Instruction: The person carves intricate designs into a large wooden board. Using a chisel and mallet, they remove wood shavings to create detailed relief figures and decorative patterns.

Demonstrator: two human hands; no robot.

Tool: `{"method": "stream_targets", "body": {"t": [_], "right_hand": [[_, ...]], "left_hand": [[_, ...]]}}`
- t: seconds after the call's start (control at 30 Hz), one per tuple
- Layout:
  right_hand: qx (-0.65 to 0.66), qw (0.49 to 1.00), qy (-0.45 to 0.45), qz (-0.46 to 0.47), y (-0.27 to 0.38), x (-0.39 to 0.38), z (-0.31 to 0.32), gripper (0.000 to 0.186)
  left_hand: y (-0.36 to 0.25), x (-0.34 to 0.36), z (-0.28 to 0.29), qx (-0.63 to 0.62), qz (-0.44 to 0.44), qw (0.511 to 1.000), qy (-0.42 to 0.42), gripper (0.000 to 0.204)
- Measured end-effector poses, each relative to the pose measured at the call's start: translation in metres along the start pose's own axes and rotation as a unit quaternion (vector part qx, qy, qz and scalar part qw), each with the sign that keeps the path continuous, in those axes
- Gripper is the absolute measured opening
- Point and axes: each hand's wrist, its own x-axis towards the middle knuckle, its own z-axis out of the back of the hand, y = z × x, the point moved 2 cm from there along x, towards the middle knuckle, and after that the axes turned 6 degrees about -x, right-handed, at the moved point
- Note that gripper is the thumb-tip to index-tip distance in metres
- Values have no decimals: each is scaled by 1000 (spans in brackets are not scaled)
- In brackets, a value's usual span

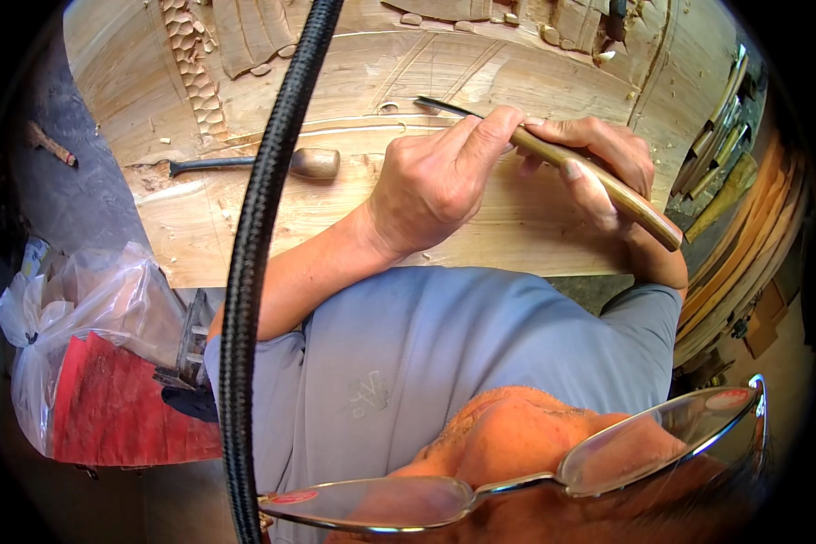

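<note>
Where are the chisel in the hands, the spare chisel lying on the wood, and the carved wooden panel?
chisel in the hands (607,186): head view, on its wooden handle.
spare chisel (315,163): head view, on its rounded wooden handle.
carved wooden panel (335,227): head view, on bare flat wood near its lower edge.

Pale wood panel (335,208), grey shirt (426,354)

The person wears a grey-blue short-sleeved shirt (426,354) with a small pale mark on its front. The sleeves end above the elbows, leaving both forearms bare. The left hand (435,181) and right hand (598,159) are bare, with no rings or watch showing. Thin metal-framed glasses (517,471) sit low in view.
</note>
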Motion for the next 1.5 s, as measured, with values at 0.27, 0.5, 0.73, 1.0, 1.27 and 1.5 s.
{"method": "stream_targets", "body": {"t": [0.27, 0.5, 0.73, 1.0, 1.27, 1.5], "right_hand": [[32, 999, 15, -17, 9, 10, 2, 34], [67, 998, 13, -18, 0, 9, -5, 34], [24, 1000, 10, 10, 8, 13, -6, 30], [30, 999, 9, 29, -1, 9, -10, 28], [50, 998, 11, 24, -9, 7, -14, 30], [48, 999, 10, 12, -14, 4, -17, 37]], "left_hand": [[-8, 1, 3, -5, 51, 999, -11, 49], [-7, 3, 5, -16, 68, 997, -18, 49], [-7, 1, 6, -27, 74, 996, -33, 45], [-5, 1, 7, -50, 84, 995, -31, 40], [-2, 1, 7, -62, 90, 994, -22, 41], [-2, 1, 10, -66, 101, 993, -9, 41]]}}
